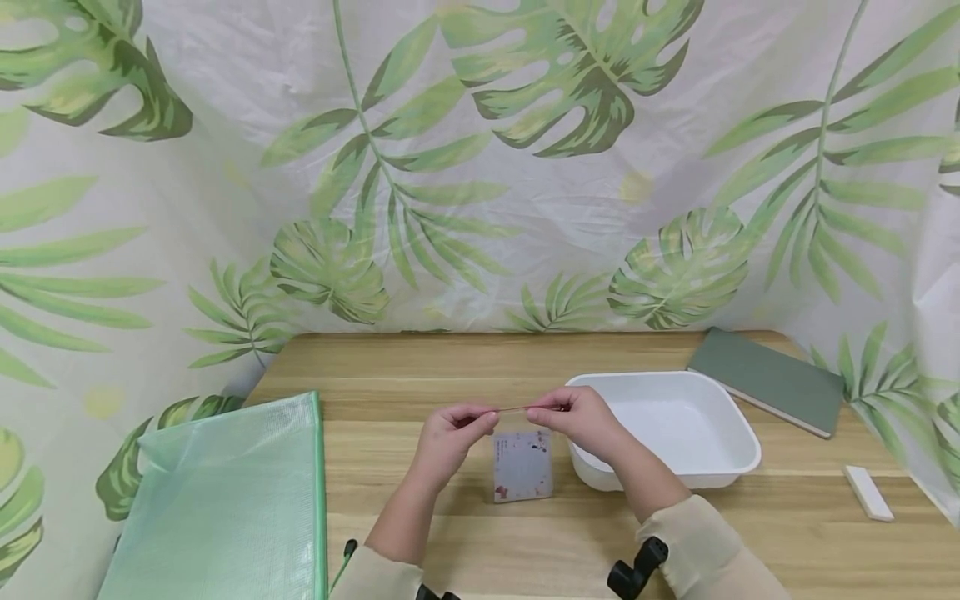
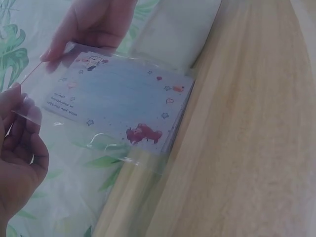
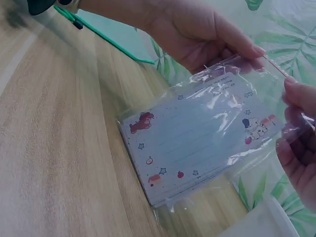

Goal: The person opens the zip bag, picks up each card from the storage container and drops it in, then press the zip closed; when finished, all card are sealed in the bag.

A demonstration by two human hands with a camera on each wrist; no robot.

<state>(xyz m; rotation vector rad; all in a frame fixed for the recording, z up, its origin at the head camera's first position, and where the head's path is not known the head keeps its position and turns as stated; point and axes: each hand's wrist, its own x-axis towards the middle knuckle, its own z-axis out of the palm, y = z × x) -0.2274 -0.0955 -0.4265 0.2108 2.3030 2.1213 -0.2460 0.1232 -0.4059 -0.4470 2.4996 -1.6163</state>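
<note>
A clear plastic zip bag (image 3: 269, 116) with a thin reddish strip along its top edge hangs between my two hands. Inside lies a stack of pale notepaper (image 3: 197, 133) printed with small cartoon animals, stars and ruled lines. My left hand (image 1: 448, 442) pinches one end of the top edge between thumb and fingers. At the other end, my right hand (image 1: 581, 421) pinches the same edge, so the strip is stretched straight. In both wrist views the bag's lower end is close to the table; whether it touches the wood I cannot tell.
Right of the bag stands a white plastic basin (image 1: 667, 417), partly behind my right forearm. Beyond it lies a dark green notebook (image 1: 765, 379). A small white block (image 1: 868, 493) sits near the table's right edge. A translucent green pouch (image 1: 232, 500) covers the left side.
</note>
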